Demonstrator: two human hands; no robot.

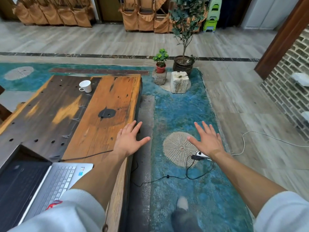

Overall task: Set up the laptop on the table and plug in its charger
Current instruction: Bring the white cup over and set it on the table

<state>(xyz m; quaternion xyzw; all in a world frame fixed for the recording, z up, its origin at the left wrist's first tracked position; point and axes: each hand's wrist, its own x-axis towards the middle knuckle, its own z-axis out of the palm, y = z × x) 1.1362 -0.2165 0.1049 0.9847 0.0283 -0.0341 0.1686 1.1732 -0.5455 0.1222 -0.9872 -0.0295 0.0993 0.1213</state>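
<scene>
The laptop (38, 185) is sitting open at the near left corner of the table (103, 101), its dark screen tilting back to the left and its silver keyboard facing me. I am holding nothing: my left hand (128, 141) is spreading flat, fingers straight, over the table's right edge, and my right hand (207, 139) is spreading the same way out over the blue floor, well apart from the left. My left forearm is crossing above the laptop's right corner. The charger cable (87, 156) is running from the laptop's back edge across the wood, passing under my left wrist and dropping off the table. On the floor it is looping to a black brick (199, 157), which is lying just beside a white power strip (201, 154) under my right wrist, on a round carved stone (178, 149). The strip's white cord (244, 141) is trailing away to the right. A white cup (85, 86) is standing at the table's far end.
</scene>
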